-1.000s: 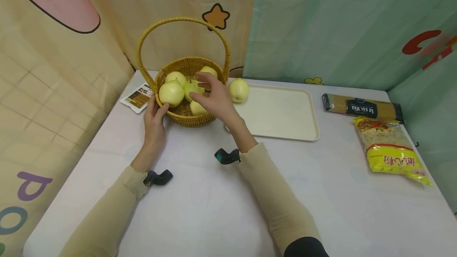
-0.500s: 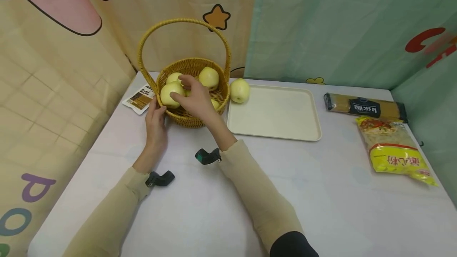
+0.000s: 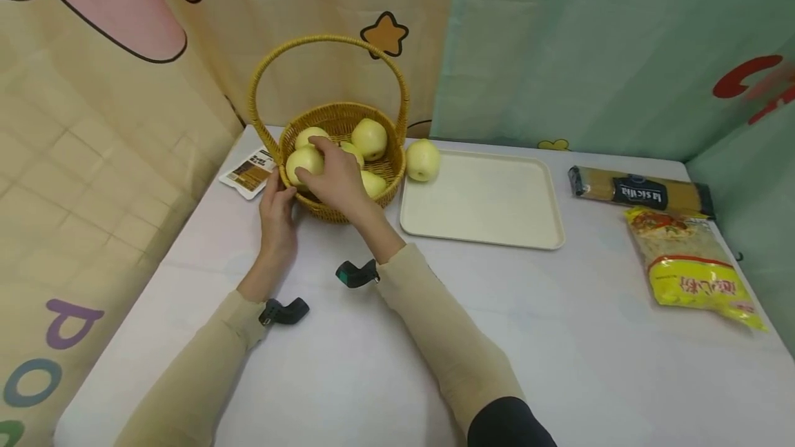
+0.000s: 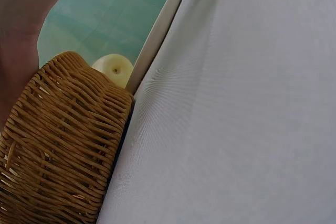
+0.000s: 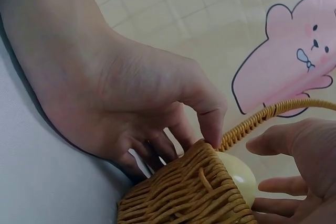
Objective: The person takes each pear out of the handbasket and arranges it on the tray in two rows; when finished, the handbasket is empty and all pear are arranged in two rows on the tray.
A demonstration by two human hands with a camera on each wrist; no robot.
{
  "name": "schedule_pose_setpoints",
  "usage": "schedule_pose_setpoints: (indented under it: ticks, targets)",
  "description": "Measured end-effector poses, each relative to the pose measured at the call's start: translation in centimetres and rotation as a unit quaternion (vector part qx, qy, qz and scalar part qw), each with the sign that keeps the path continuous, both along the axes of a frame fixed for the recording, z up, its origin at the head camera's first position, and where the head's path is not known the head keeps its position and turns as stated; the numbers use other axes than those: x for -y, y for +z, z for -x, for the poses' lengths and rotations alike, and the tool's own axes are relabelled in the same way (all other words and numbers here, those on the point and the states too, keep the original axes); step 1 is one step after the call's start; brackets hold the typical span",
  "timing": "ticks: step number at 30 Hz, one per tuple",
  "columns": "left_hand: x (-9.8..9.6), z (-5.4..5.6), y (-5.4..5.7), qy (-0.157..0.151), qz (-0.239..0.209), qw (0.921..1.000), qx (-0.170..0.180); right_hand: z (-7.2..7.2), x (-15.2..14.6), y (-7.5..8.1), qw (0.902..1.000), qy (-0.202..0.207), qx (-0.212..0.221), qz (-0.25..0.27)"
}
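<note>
Against the side of a woven basket [image 3: 332, 211] with a tall handle, my left hand [image 3: 277, 216] holds the rim; its thumb rests on the edge [image 5: 210, 142]. Several pale yellow-green apples lie inside. My right hand [image 3: 338, 181] reaches over the rim, thumb and fingers spread about the front-left apple [image 3: 303, 163]. In the right wrist view, this hand [image 5: 310, 166] has its fingers beside the apple [image 5: 239, 177], while the thumb stands off it. Another apple [image 3: 423, 160] sits at the left end of a cream tray [image 3: 484, 199].
A white-and-brown sachet [image 3: 250, 172] lies left of the basket. On the right are a spaghetti pack [image 3: 640, 190] and a yellow noodle bag [image 3: 692, 264]. Curtains stand close behind the table [image 3: 497, 336].
My right hand has moved left across the basket, from the middle apples to the front-left one, and then stays there. The left hand keeps its hold on the rim.
</note>
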State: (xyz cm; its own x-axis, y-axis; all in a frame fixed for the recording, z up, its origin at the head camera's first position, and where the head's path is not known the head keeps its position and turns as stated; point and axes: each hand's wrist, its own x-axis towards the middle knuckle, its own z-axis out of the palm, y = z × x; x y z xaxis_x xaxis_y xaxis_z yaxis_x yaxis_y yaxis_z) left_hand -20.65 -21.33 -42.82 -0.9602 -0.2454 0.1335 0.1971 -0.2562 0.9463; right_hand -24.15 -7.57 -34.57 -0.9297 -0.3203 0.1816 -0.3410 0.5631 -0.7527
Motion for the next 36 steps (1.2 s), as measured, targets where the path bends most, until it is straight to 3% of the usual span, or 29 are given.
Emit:
schedule_pose_setpoints:
  ticks: [14, 19, 32, 36]
  targets:
    - [-0.3, 0.2, -0.3, -0.004, 0.013, 0.9998, -0.013, 1.1, 0.4, -0.2, 0.9982, -0.002, -0.009, -0.060]
    - [-0.3, 0.1, -0.1, 0.005, 0.019, 0.9997, -0.014, 1.4, 0.6, 0.0, 0.9954, 0.017, -0.002, -0.094]
    - [-0.5, 0.1, -0.3, 0.006, 0.012, 0.9997, -0.020, 2.0, 0.4, -0.1, 0.9904, 0.031, -0.007, -0.135]
    - [-0.3, 0.2, -0.1, 0.005, -0.001, 0.9996, -0.027, 2.2, 0.5, 0.0, 0.9893, 0.023, -0.026, -0.141]
